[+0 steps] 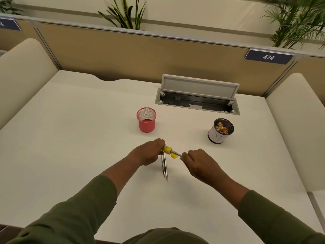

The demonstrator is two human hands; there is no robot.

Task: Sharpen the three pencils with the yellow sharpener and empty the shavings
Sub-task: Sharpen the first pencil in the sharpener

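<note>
1. Head view: your left hand (149, 152) grips the yellow sharpener (167, 149) just above the white desk (70, 138), fingers curled round its body.
2. Your right hand (198, 162) pinches a pencil (176, 153) whose end sits in the sharpener's mouth; fingers and thumb close round the shaft, and only a short grey stretch shows between the two hands.
3. A small yellow cap (174, 156) lies on the desk right under that pencil, just beside the sharpener.
4. Two more pencils (164, 167) lie side by side on the desk below your left hand, touching along their length, points toward you; the tips look sharpened.
5. A pink mesh cup (146, 120) stands upright beyond your hands, nothing visible inside.
6. A black mesh cup with a white paper wrap (220, 131) stands to the right, well apart from the pink one, holding pencil shavings (223, 129).
7. Behind the cups, a cable hatch (197, 101) in the desk stands with its lid up.
8. A partition carries a blue sign (268, 57) reading 474.
</note>
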